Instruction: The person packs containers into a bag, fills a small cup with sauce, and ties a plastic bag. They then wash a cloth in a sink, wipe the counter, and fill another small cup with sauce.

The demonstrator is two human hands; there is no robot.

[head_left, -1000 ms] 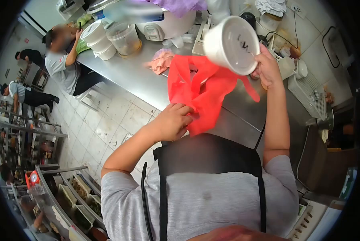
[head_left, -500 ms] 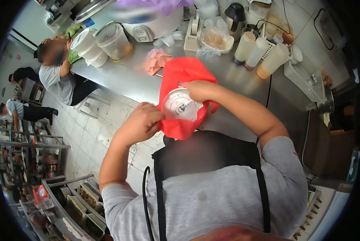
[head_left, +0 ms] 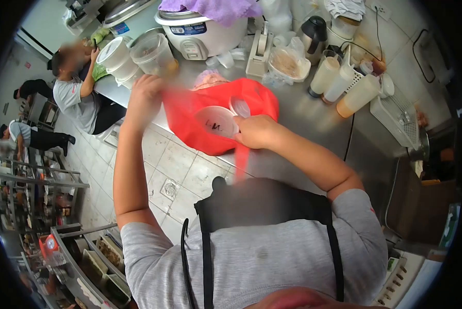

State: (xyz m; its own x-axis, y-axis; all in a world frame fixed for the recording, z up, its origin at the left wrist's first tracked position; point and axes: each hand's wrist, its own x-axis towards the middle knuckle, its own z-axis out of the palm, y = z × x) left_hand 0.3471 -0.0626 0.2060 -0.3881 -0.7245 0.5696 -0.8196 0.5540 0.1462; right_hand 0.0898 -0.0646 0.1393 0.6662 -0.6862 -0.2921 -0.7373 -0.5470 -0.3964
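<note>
A red cloth bag (head_left: 184, 118) is spread wide over the steel counter's front edge, its mouth facing me. Inside sits a round clear plastic container (head_left: 210, 121) with dark marks on its lid, and beside it a small clear lidded cup (head_left: 240, 107). My left hand (head_left: 147, 92), blurred by motion, is closed on the bag's left edge and pulls it outward. At the container's right edge, my right hand (head_left: 257, 131) is closed with the fingertips on its rim; the bag's strap hangs below. A pinkish cloth (head_left: 210, 80) lies behind the bag.
Behind are a white rice cooker (head_left: 205, 38), stacked white tubs (head_left: 118, 57), a clear bucket (head_left: 151, 54) and squeeze bottles (head_left: 339, 85). A white basket (head_left: 396, 121) stands at right. A co-worker (head_left: 76, 95) sits at left; shelving (head_left: 40, 180) stands beyond.
My left hand has moved up and left, stretching the bag open. My right hand has moved down to the container's side. The bag has tilted, and the small cup now shows.
</note>
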